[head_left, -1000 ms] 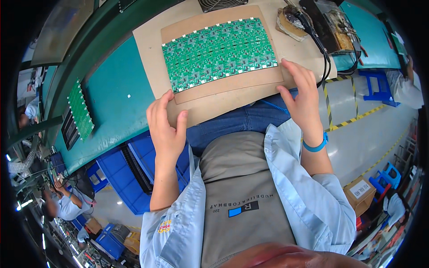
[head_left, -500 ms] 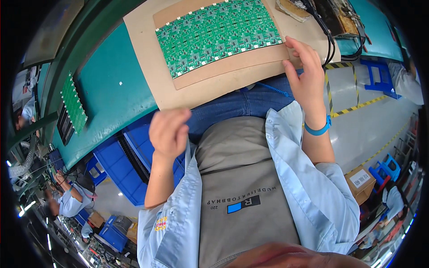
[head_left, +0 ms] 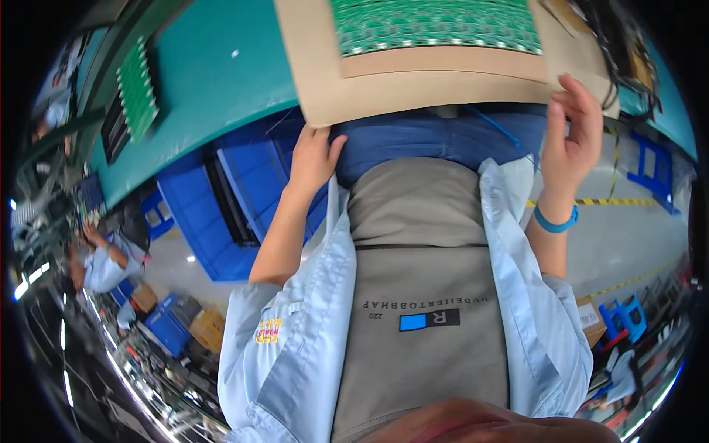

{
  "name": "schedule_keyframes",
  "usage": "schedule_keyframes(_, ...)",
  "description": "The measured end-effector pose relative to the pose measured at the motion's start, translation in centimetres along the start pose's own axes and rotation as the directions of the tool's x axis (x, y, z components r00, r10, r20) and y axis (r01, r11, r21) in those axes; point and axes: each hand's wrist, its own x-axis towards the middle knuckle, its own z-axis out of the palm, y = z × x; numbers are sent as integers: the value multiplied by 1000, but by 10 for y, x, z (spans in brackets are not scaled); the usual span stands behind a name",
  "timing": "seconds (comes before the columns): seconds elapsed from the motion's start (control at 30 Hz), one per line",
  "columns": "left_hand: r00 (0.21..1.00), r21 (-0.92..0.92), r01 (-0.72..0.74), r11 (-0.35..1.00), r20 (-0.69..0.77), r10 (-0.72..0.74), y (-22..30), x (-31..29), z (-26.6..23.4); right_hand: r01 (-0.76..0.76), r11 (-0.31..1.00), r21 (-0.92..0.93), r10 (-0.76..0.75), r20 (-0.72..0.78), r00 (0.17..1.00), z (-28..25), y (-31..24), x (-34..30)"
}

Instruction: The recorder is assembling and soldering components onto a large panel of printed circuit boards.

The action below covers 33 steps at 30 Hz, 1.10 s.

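A green circuit board panel (head_left: 439,26) lies on a brown board (head_left: 443,63), which rests on a larger tan cardboard sheet (head_left: 325,92). The far part of the panel is cut off by the picture's upper edge. My left hand (head_left: 313,159) is at the sheet's near left corner, thumb spread away, fingertips partly hidden at the cardboard's edge. Beside the near right part of the sheet is my right hand (head_left: 574,140), its fingers loosely bent and apart from the thumb, with nothing visible in them.
On the teal bench (head_left: 214,81) at far left stands another green circuit board (head_left: 136,92). Blue bins (head_left: 199,214) sit below the bench's left side. Black cables (head_left: 609,59) run at the far right, and a blue stool (head_left: 653,173) stands on the floor beyond.
The view has shifted, so the bench and panel appear higher and further right. My left hand has moved up to the sheet's corner; my right hand has drawn back from the panel's corner.
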Motion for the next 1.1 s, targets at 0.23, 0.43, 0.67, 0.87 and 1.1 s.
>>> schedule_keyframes(0.23, 980, 208, -59, 976, -175, 97, -57, 0, -9, 61, 995, 85, -61, -4, 998, 6, -9, -8)
schedule_keyframes(0.43, 976, 708, 105, 699, -209, 65, -169, 19, 8, 105, 988, 116, -110, 39, 993, 11, -18, -12)
schedule_keyframes(0.67, 981, 791, 24, 612, 99, -166, -193, 20, 6, 131, 984, 123, -140, 67, 988, 15, -38, -18)
schedule_keyframes(0.87, 946, 690, 19, 724, 222, -236, -146, -6, -29, 91, 990, 108, -101, 90, 991, 14, -39, -29)
schedule_keyframes(1.1, 883, 546, 48, 836, 368, -291, -96, -17, -60, 102, 986, 135, -121, 141, 983, 23, -50, -27)
